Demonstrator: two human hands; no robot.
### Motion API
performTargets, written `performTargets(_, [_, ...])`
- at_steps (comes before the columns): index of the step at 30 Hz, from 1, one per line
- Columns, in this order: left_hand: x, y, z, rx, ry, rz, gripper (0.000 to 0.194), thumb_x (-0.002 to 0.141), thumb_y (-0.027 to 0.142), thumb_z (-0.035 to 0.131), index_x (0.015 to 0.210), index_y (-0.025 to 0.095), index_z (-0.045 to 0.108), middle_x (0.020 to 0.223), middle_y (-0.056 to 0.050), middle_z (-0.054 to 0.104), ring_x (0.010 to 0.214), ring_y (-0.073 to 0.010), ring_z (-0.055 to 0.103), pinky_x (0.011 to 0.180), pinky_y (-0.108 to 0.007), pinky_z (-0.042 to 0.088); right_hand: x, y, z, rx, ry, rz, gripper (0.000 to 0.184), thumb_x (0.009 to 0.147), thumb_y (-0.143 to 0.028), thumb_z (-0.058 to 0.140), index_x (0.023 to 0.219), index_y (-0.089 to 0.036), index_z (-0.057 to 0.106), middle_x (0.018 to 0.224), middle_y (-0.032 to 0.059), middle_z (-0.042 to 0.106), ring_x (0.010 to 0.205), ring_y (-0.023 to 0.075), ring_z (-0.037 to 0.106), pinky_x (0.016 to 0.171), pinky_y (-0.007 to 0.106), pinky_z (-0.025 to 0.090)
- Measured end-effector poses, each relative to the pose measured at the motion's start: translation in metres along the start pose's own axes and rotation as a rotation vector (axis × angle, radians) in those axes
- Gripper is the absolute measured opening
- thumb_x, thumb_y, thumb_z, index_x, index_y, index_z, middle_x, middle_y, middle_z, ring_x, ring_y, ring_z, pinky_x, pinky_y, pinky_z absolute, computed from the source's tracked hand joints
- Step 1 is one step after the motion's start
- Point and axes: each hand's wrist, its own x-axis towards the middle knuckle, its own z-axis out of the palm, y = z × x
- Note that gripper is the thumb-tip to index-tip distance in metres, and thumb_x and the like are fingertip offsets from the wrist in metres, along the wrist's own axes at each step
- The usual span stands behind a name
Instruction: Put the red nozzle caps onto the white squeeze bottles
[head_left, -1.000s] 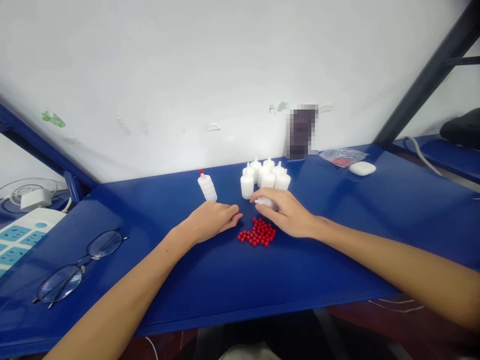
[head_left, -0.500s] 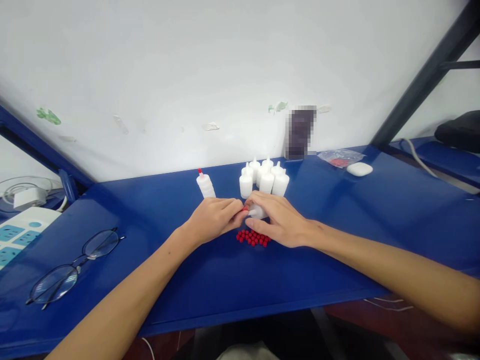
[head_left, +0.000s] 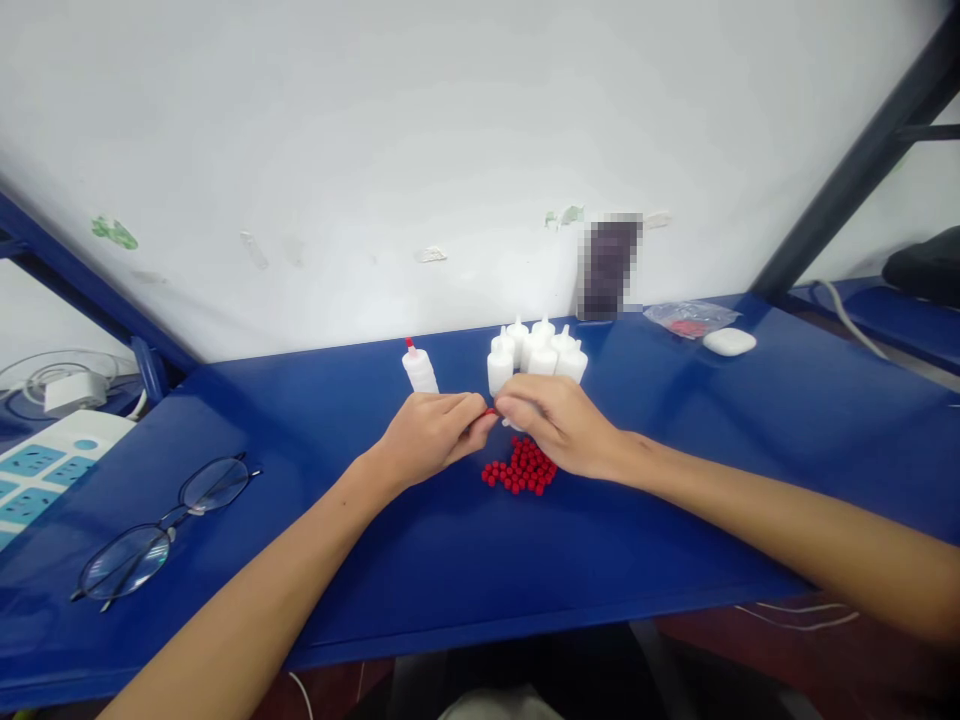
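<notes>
My left grip is pinched closed on a red cap, which shows between finger and thumb. My right grip is curled over a white bottle, nearly all hidden, its bare spout poking out low beside the cap; its fingertips meet the cap, though I can't tell whether they press on it.

I judge I'm at the fitting step: cap ready, spout not yet covered. The next move calls for freeing the right fingertips, turning the spout toward the cap and lining the two up before pushing. A cap this small could slip or seat crooked.

Just nearer the front edge of the surface lies the pile of caps. Toward the back edge stand the uncapped bottles, with a red-tipped bottle to their left. Glasses lie near the left edge.

Half a second ago the right fingers were spread and the spout pointed at the cap; now they have closed in to the cap, and more of the pile shows.
</notes>
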Motion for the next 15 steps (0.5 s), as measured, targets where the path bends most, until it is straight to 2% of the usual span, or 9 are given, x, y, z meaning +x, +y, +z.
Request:
performTargets(4, [-0.003,-0.002,-0.002,-0.014,0.026,-0.016,0.03,0.1,0.02,0.041,0.071,0.019,0.044,0.055,0.006,0.05,0.045,-0.0075,0.041,0.047,-0.021,0.032,0.004,0.0,0.002,0.014,0.002,0.059,0.046,0.104,-0.046,0.026,0.082,-0.019,0.057,0.075,0.0008,0.06,0.07,0.014,0.052,0.065,0.028,0.033])
performTargets(9, [-0.003,-0.001,-0.001,0.029,0.022,0.013,0.031,0.1,0.021,0.041,0.068,0.019,0.041,0.052,0.006,0.046,0.043,-0.0078,0.037,0.045,-0.024,0.028,0.006,-0.008,0.004,-0.037,-0.033,0.132,0.05,0.103,-0.05,0.023,0.069,-0.02,0.043,0.065,-0.0012,0.05,0.061,0.0126,0.043,0.059,0.029,0.028])
performTargets(15, [-0.002,-0.001,-0.003,0.024,0.02,0.058,0.027,0.097,0.017,0.04,0.071,0.019,0.041,0.055,0.005,0.049,0.045,-0.0084,0.039,0.046,-0.022,0.031,0.012,-0.01,-0.002,-0.058,-0.159,0.021,0.046,0.099,-0.054,0.033,0.076,-0.018,0.052,0.068,-0.0006,0.054,0.061,0.0118,0.044,0.058,0.028,0.027])
